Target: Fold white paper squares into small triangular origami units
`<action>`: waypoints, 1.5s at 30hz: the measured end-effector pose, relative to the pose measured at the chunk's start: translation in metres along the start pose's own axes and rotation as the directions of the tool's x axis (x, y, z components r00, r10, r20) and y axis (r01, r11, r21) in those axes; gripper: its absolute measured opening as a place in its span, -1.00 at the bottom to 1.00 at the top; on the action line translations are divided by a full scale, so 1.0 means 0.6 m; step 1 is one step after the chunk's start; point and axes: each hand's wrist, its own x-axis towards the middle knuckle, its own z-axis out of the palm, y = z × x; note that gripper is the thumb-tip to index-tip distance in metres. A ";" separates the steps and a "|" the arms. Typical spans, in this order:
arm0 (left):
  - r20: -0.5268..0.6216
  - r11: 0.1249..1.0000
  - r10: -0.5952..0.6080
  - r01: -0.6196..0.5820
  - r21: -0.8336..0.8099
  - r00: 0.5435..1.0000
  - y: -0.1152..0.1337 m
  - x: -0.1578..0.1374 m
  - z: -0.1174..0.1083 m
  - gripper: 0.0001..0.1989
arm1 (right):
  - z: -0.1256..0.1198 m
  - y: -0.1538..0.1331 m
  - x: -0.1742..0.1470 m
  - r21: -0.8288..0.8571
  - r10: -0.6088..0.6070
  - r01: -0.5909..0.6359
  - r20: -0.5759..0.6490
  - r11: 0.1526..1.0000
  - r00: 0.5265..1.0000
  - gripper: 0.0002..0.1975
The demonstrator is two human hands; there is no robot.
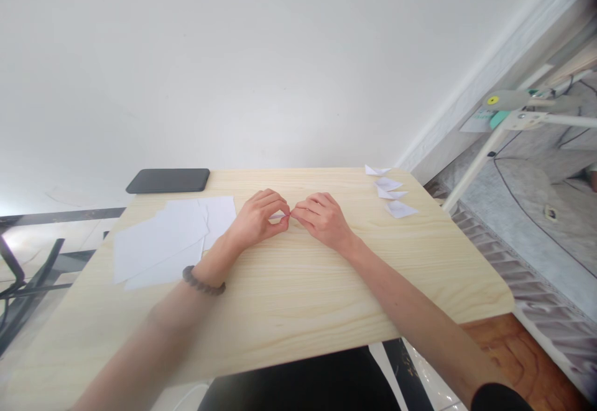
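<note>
Over the middle of the wooden table, my left hand (260, 218) and my right hand (324, 219) meet at the fingertips. Between them is a small folded piece of white paper (278, 216), mostly hidden by the fingers. The left thumb and forefinger pinch it, and the right fingers close on its right end. A dark bead bracelet (204, 281) circles my left wrist. Left of my left hand lie several overlapping sheets of white paper (161, 237). Off to the right, several small folded paper shapes (401, 209) stand in a column near the far right corner.
The light wooden table (289, 311) stands against a white wall (280, 63). A black, flat, rounded rectangular object (168, 180) lies at the far left edge. Right of the table is a white metal frame (480, 165); dark metal legs (37, 274) show at left.
</note>
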 end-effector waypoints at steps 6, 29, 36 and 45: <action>-0.030 1.000 -0.024 0.023 -0.005 0.999 0.001 -0.001 -0.001 -0.94 | -0.003 0.011 -0.005 0.026 0.013 -0.012 -0.020 1.000 1.000 -0.85; -0.006 0.998 -0.056 0.056 0.001 0.998 0.004 -0.006 -0.016 -0.84 | -0.018 0.030 -0.014 0.013 0.052 -0.052 0.021 0.999 0.998 -0.85; -0.010 0.998 0.045 -0.044 0.048 0.999 0.003 -0.003 0.000 -0.89 | -0.006 0.005 -0.005 0.038 0.026 -0.026 0.007 0.999 1.000 -0.86; 0.031 0.993 0.038 -0.041 0.114 0.999 0.006 0.002 -0.002 -0.86 | -0.005 0.007 -0.003 0.071 0.064 -0.063 -0.019 0.995 0.998 -0.89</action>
